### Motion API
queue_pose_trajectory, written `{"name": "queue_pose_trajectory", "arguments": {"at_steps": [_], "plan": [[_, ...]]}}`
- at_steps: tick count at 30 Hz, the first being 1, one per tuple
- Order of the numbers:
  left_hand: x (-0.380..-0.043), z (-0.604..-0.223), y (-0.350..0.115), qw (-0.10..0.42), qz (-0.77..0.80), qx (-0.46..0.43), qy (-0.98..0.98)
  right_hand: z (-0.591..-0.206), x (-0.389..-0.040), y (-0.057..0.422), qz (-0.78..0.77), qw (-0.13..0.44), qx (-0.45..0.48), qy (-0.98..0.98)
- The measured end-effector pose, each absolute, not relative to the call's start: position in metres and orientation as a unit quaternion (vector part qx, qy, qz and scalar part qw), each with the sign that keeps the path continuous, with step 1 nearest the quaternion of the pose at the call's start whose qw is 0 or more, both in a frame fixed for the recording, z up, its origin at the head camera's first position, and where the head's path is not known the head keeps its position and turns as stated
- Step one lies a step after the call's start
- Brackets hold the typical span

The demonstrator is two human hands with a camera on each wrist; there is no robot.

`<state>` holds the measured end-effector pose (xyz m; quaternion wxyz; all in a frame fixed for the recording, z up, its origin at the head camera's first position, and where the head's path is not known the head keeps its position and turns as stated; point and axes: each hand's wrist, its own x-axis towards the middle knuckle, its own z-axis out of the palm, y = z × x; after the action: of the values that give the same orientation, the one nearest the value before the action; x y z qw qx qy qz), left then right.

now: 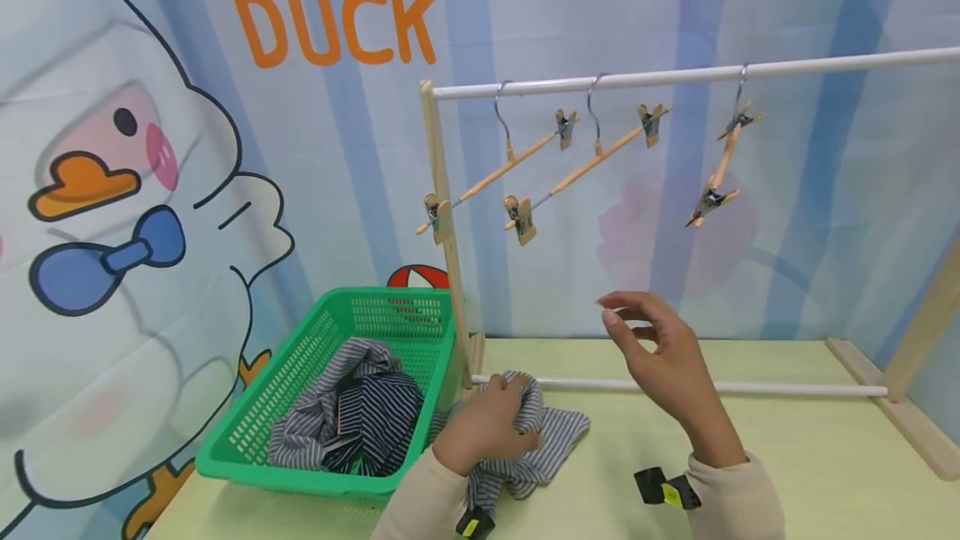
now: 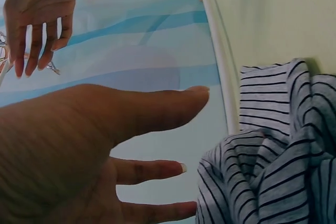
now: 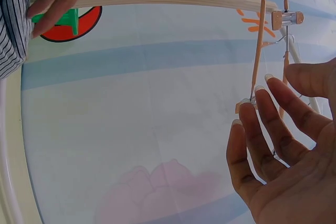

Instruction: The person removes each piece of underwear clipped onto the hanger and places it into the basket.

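A crumpled grey-and-black striped garment (image 1: 558,440) lies on the table, just right of the green basket. My left hand (image 1: 487,427) is over it, covering part of the cloth. In the left wrist view, thumb and visible fingers stretch out straight and spread, with the fingertips right at the striped cloth (image 2: 278,161). My right hand (image 1: 663,357) is raised in front of the rack, below the hangers, with nothing in it. Its fingers curve loosely, as the right wrist view also shows, where the hand (image 3: 283,150) overlaps the clip hangers (image 3: 259,51) behind.
Three wooden clip hangers (image 1: 597,160) hang from the white rail (image 1: 690,76); the right one is turned more edge-on. A lower white bar (image 1: 787,388) crosses near the table. At left, the green basket (image 1: 300,482) contains striped clothes (image 1: 382,415). A duck-printed curtain (image 1: 360,148) stands behind.
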<state>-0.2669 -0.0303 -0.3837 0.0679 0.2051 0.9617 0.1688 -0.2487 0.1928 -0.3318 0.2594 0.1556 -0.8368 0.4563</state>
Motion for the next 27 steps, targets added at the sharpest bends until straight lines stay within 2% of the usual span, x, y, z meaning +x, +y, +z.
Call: {"name": "queue_pose_trajectory", "arguments": {"at_steps": [6,12,27], "plan": [[-0.266,-0.392,-0.025,0.09,0.12,0.193,0.97,-0.333,-0.248,0.189,0.449,0.26,0.157,-0.84],[-0.264,-0.398,-0.022,0.073,0.081,0.182,0.977,-0.333,-0.248,0.185,0.441,0.247,0.161,-0.847],[-0.264,-0.408,-0.013,0.063,0.009,0.113,0.992,-0.337,-0.252,0.184,0.431,0.171,0.166,-0.87]]}}
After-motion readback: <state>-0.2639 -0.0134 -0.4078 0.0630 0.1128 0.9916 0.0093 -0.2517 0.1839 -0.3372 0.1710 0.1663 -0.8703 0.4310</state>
